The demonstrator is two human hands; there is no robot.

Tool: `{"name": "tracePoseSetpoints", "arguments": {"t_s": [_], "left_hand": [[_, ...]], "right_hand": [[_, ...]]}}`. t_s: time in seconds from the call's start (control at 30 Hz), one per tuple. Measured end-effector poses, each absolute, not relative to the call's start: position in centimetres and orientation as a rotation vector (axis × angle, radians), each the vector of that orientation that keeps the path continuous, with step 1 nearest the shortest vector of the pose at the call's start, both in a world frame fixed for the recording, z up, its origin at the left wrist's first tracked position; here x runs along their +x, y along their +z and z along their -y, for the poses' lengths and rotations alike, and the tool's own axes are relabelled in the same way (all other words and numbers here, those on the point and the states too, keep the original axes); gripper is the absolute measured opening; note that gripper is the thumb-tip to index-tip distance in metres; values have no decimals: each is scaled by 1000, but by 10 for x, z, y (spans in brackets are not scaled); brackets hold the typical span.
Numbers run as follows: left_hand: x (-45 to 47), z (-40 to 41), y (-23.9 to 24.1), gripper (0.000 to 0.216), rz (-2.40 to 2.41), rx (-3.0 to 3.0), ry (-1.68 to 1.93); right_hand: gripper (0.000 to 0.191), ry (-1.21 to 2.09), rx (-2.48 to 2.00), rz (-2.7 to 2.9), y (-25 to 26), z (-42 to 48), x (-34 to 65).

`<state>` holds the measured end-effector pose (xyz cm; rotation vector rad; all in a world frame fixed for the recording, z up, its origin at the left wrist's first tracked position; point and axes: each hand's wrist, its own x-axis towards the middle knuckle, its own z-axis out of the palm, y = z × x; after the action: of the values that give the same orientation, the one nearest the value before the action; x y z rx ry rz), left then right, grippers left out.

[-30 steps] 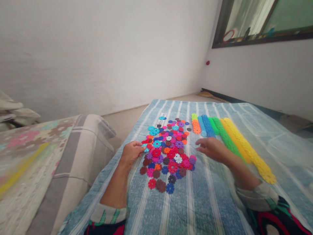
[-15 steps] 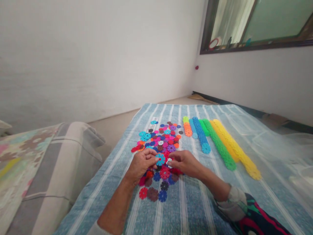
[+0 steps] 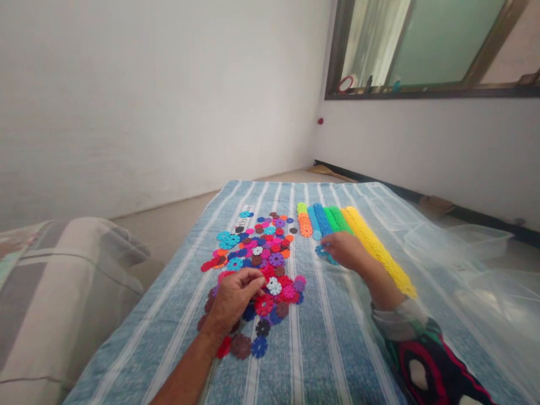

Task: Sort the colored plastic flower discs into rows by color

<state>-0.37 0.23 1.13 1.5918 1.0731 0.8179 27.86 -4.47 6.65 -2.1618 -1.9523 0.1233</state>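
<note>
A loose pile of small flower-shaped plastic discs (image 3: 270, 253) in red, pink, purple, blue and brown lies on a blue striped blanket (image 3: 320, 337). Beside it run neat rows of joined discs: orange (image 3: 304, 225), blue (image 3: 323, 219), green (image 3: 337, 218) and a long yellow one (image 3: 375, 247). My left hand (image 3: 236, 295) rests on the near part of the pile with its fingers curled; what they pinch is hidden. My right hand (image 3: 343, 250) sits at the near end of the blue row, fingers closed on a light blue disc (image 3: 325, 253).
A grey and white folded cushion (image 3: 63, 298) lies to the left of the blanket. Clear plastic sheeting (image 3: 455, 264) and a clear plastic box (image 3: 481, 236) cover the right side. White walls and a dark-framed window (image 3: 422, 45) stand behind.
Both hands met over the pile around a blue disc half a second ago. My right hand has since carried it to the blue row's end; my left hand stayed on the pile.
</note>
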Motion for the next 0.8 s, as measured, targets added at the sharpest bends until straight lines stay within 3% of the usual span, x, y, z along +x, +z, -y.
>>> {"name": "tracePoseSetpoints", "arguments": {"t_s": [0.17,0.6,0.8], "left_hand": [[-4,-6,6,21,-1074,1654,782],[-5,-4,10,24,-1132,1719,781],[-5,-1,14,23,-1132,1705,800]], "right_hand": [[31,103,-2473,1937,66,48,313],[32,167,-2578,1889,61,46,300],[45,109,-2622,1788,49,41,279]]}}
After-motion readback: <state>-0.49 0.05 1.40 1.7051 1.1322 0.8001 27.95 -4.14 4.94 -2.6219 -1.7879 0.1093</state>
